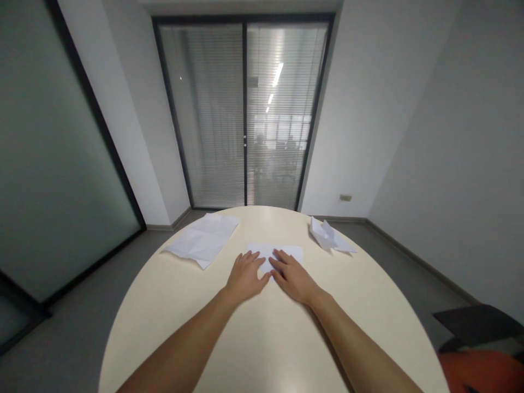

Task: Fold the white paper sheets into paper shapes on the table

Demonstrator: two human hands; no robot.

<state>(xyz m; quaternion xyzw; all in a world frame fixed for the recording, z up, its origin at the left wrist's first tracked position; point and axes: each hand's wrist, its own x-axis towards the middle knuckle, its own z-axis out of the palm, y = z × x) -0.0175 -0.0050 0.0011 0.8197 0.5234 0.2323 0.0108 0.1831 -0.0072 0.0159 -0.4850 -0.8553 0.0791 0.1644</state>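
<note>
A white sheet of paper (293, 251), partly covered by my hands, lies on the round cream table (262, 338). My left hand (246, 274) rests on the left part of the paper, fingers spread and palm down. On the right part, my right hand (291, 274) lies flat with its fingers stretched out. The two thumbs almost meet at the paper's near edge. Neither hand grips anything that I can see. Some of the paper's outline is hidden beneath the fingers.
A larger creased sheet (202, 237) lies at the table's far left. Toward the far right edge stands a folded white paper shape (327, 236). A chair with an orange seat (483, 371) is at the lower right. Glass doors with blinds (213, 120) stand beyond.
</note>
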